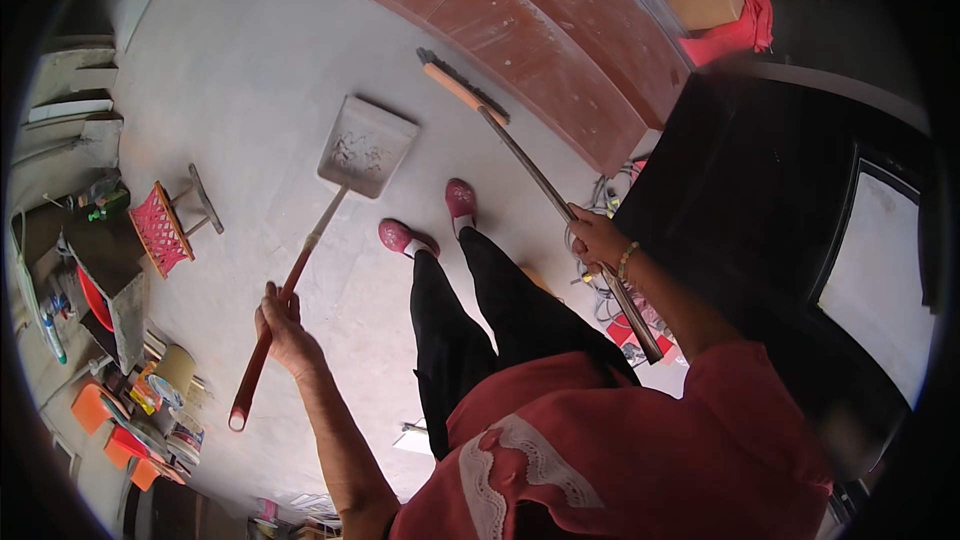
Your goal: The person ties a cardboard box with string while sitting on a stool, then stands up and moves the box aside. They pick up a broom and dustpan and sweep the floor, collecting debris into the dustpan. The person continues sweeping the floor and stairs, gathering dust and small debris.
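Note:
My left hand [287, 328] is closed round the red-and-pale handle of a dustpan [384, 166]. The pan is light grey and rests on the floor ahead of my feet, with dark bits of debris lying in it. In my right hand [598, 240] is the metal stick of a broom [455, 87]. Its orange head with dark bristles is on the floor to the right of the pan, beside the foot of a reddish-brown step. A gap of bare floor separates the broom head from the dustpan.
Reddish-brown tiled steps [520, 15] rise ahead on the right. A black cabinet-like piece [745, 190] stands at my right, with tangled cables [605, 202] by it. Leftward are a small pink woven stool [160, 230], a grey box-like stand [122, 305] and orange items [92, 407].

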The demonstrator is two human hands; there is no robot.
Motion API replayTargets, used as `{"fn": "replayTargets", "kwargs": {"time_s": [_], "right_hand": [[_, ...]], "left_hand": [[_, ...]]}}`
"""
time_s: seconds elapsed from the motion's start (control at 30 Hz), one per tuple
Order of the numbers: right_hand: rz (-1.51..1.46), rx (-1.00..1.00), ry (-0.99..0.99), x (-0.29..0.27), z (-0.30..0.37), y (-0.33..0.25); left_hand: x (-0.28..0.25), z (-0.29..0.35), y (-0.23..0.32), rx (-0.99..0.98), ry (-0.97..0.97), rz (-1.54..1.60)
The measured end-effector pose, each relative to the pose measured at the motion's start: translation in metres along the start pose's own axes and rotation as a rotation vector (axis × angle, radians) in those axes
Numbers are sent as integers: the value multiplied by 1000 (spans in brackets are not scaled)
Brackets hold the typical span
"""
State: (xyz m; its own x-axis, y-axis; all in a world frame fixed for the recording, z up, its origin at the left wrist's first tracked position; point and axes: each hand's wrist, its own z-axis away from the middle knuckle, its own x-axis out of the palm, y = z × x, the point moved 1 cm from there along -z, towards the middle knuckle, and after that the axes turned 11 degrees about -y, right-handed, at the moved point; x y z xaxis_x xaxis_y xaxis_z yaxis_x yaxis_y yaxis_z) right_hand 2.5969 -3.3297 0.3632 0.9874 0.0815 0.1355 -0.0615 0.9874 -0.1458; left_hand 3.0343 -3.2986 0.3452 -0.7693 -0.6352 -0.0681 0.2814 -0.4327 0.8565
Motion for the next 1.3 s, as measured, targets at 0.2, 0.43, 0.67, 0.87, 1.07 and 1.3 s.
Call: {"fn": "replayTargets", "kwargs": {"time_s": [0.2, 0.43, 0.67, 0.87, 1.07, 1.3], "right_hand": [[-191, -78, 14, -7, -133, 2], [-30, 103, -157, 79, -120, 4], [175, -130, 82, 89, -151, -88], [-24, 85, -177, 141, -252, -54], [462, -49, -46, 151, -151, -88], [357, -236, -5, 227, -242, -166]], "left_hand": [[-119, 47, -23, -73, 280, 97], [-214, 103, -100, -70, 691, 208], [-257, 110, -141, -116, 762, 229], [-273, 84, -140, -182, 661, 188], [-277, 97, -140, -226, 690, 224], [-267, 91, -128, -210, 689, 230]]}}
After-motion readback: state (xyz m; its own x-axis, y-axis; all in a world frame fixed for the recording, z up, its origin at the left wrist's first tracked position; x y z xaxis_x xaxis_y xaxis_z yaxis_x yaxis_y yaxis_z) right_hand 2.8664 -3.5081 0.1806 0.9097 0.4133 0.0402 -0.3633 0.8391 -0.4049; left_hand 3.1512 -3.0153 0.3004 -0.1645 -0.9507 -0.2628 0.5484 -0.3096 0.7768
